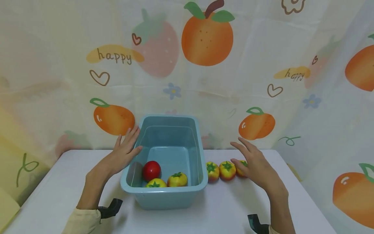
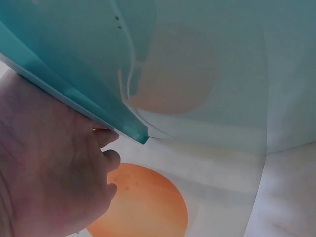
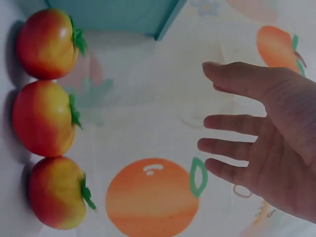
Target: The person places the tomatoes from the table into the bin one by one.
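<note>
Wrist straps: the left strap (image 1: 110, 209) and right strap (image 1: 257, 224) are dark and sit nearest the viewer, over the white table (image 1: 222, 211).
Blue bin: the bin (image 1: 163, 201) stands upright on the table, its near wall facing the person.
Inside the bin: two yellow fruits (image 1: 177, 179) with green tops lie at the near end, with a red fruit (image 1: 151, 171) just behind, by the left wall.
Left hand: the left hand (image 1: 121, 156) lies along the bin's left rim, fingers straight, thumb apart from them; it appears to steady the rim rather than grip it.
Right hand: the right hand (image 1: 258, 167) is well open, fingers spread, holding nothing, near the outer end of the row.
Fruit row: three red-and-yellow fruits (image 3: 45, 118) line up on the table right of the bin, touching or nearly so, the innermost just beside it.
Step in hand: probably a pause between grips, the bin steadied and the right hand free.
Next move: picking from the row would call for lowering the right hand and closing fingers and thumb round one fruit without nudging its neighbours.
Backdrop: a fruit-printed cloth (image 1: 204, 94) hangs beyond the table.
</note>
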Demonstrator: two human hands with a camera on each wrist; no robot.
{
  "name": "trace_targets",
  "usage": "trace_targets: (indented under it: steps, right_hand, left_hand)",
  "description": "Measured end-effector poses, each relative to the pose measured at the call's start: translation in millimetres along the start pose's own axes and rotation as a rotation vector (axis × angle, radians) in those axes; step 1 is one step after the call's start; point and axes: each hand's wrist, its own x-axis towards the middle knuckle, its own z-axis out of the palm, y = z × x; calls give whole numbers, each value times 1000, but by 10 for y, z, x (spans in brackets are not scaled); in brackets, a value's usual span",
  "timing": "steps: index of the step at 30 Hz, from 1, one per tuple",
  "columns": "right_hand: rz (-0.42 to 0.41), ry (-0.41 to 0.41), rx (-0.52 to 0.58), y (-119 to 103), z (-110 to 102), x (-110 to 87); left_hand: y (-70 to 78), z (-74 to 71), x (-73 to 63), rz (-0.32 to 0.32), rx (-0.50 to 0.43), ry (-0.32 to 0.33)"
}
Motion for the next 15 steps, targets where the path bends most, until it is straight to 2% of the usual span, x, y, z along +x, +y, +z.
trace_targets:
  steps: [6, 10, 15]
  right_hand:
    - [31, -73, -67, 152, 75, 8]
    - [87, -145, -122, 237, 182, 19]
    - [147, -221, -122, 344, 291, 13]
  left_hand:
    - [14, -25, -21, 38, 44, 11]
    - [27, -27, -37, 86, 96, 30]
    - [22, -9, -14, 146, 139, 45]
